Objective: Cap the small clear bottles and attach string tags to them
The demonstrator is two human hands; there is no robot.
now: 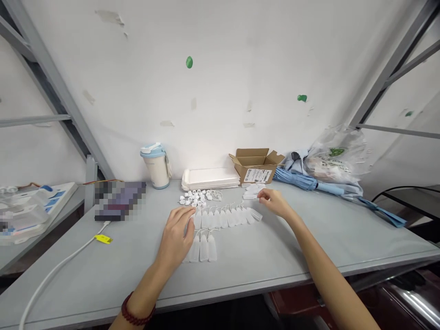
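My left hand (177,233) reaches over the left end of a row of small translucent white plastic bottles (225,218), fingers stretched forward and thumb apart. A shorter second row of bottles (204,248) lies nearer to me, partly hidden by that hand. Thin white loops show at the bottles' tops. At the back right, my right hand (274,202) has its fingertips pinched at the end of a white plastic piece (250,195) in a small group. A pile of small white caps (195,198) lies behind the long row, beside white loops (216,195).
Along the wall stand a tumbler (156,167), a stack of white trays (211,178) and an open cardboard box (257,167). A folded blue umbrella (302,178) and a plastic bag (338,156) lie right. At left are a pixelated dark device (122,201) and white cable (62,263).
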